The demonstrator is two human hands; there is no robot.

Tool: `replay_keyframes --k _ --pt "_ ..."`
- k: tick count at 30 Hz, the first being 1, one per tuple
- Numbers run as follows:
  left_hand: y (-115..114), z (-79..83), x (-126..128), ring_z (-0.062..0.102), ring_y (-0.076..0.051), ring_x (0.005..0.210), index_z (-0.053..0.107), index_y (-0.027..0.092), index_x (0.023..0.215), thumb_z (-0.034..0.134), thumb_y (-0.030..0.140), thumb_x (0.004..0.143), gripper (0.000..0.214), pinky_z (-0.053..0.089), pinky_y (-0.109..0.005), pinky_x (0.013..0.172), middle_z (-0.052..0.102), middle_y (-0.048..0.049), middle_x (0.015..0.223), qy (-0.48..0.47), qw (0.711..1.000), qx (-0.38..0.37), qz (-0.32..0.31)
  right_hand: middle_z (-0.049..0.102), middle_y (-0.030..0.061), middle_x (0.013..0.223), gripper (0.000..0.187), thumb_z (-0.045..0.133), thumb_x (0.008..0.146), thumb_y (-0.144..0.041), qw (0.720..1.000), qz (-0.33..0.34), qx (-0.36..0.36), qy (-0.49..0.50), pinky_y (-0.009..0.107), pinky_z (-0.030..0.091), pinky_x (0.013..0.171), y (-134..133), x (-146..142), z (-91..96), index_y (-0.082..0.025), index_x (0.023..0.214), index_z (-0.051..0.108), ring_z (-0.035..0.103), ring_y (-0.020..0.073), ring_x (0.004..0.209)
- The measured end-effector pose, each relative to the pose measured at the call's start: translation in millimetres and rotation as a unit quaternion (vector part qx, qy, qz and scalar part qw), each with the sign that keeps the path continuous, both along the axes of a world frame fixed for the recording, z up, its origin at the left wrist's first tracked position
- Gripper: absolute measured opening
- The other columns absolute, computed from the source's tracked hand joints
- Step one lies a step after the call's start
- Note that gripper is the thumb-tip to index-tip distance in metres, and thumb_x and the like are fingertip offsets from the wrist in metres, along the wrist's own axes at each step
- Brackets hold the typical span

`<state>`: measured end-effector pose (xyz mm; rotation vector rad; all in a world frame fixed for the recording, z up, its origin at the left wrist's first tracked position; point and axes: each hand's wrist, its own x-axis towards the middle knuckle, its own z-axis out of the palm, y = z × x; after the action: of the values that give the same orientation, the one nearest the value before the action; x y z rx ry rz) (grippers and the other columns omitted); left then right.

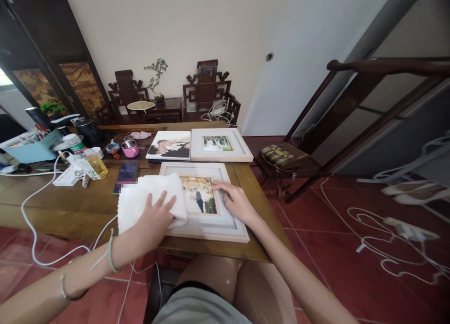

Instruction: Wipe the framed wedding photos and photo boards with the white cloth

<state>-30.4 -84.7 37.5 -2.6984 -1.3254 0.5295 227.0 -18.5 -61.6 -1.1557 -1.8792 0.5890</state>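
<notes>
A folded white towel [151, 199] covers the left side of a picture frame [207, 230] with a pale wooden border. My left hand [154, 221] rests on top of the towel, its fingers spread and pressing down. Inside the frame's white mat shows a photo [202, 195] of people in light and dark clothes. My right hand [237, 199] lies along the frame's right side, fingers stretched out and fingertips at the photo's upper right edge. The frame lies flat on the wooden table near its front edge.
Behind lie a second framed photo [221, 146] and a photo album or panel [170, 145]. A phone-like dark object [126, 174], pink mug [130, 148], bottle [94, 164] and white power strip [66, 175] stand left. A cable [30, 225] hangs over the front edge. A chair [295, 155] stands right.
</notes>
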Motion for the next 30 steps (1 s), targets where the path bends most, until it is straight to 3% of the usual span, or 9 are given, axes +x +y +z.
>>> replay_keyframes --k 4,11,14,20,23,26,30 --pt "19.2 0.1 -7.4 0.025 -0.038 0.14 0.07 0.016 0.102 0.054 0.0 0.076 0.035 0.029 -0.062 0.106 0.033 -0.0158 0.15 -0.019 1.0 0.012 0.009 0.067 0.0031 0.119 0.055 0.037 0.059 0.005 1.0 0.002 0.0 0.008 0.042 0.037 0.108 0.2 0.4 0.1 -0.023 0.094 0.069 0.054 0.0191 0.122" --pt "74.0 -21.4 -1.1 0.022 -0.041 0.14 0.069 0.012 0.103 0.043 -0.004 0.081 0.038 0.028 -0.064 0.105 0.031 -0.0194 0.15 -0.048 0.99 0.133 0.028 0.067 0.003 0.12 0.055 0.037 0.06 0.005 1.0 0.0 -0.003 0.013 0.042 0.037 0.108 -0.9 0.7 0.0 -0.023 0.095 0.069 0.054 0.0193 0.123" --pt "64.6 -16.9 -4.2 0.025 -0.042 0.138 0.07 0.012 0.099 0.043 -0.005 0.079 0.037 0.03 -0.067 0.102 0.035 -0.0189 0.148 -0.016 0.994 0.11 0.022 0.067 0.0035 0.12 0.055 0.036 0.06 0.005 1.0 -0.002 -0.003 0.005 0.041 0.037 0.108 -0.8 0.1 -0.9 -0.023 0.095 0.069 0.054 0.0188 0.123" --pt "-1.5 15.0 -9.9 0.021 -0.043 0.14 0.069 0.013 0.1 0.058 0.0 0.068 0.036 0.027 -0.066 0.105 0.029 -0.0181 0.151 0.04 0.998 -0.035 0.017 0.067 0.004 0.119 0.053 0.037 0.061 0.005 1.0 -0.006 -0.002 0.009 0.042 0.036 0.109 -0.4 -1.3 -0.7 -0.022 0.093 0.069 0.054 0.0194 0.123" --pt "-17.0 19.9 -9.7 0.019 -0.041 0.14 0.067 0.013 0.107 0.06 0.002 0.066 0.043 0.025 -0.064 0.107 0.027 -0.0191 0.152 0.027 0.997 -0.067 0.028 0.067 0.0032 0.12 0.053 0.037 0.061 0.005 1.0 0.004 -0.004 0.006 0.041 0.037 0.108 -0.7 -0.9 0.3 -0.023 0.094 0.069 0.055 0.0186 0.122" --pt "-4.9 10.0 -8.7 0.016 -0.04 0.141 0.064 0.012 0.111 0.053 -0.001 0.068 0.046 0.026 -0.062 0.108 0.025 -0.018 0.153 -0.004 0.998 -0.047 0.041 0.067 0.0031 0.12 0.054 0.037 0.061 0.004 1.0 0.008 -0.001 0.003 0.041 0.038 0.108 -1.2 -0.2 0.6 -0.023 0.094 0.069 0.055 0.0186 0.122" --pt "44.9 -12.6 -6.6 0.017 -0.038 0.142 0.052 0.012 0.129 0.046 -0.004 0.071 0.061 0.025 -0.061 0.108 0.024 -0.0185 0.153 -0.058 0.997 0.034 0.049 0.066 0.0044 0.121 0.052 0.036 0.063 0.004 1.0 0.006 0.004 0.003 0.041 0.038 0.107 -1.8 0.0 0.3 -0.022 0.095 0.069 0.054 0.0192 0.122"
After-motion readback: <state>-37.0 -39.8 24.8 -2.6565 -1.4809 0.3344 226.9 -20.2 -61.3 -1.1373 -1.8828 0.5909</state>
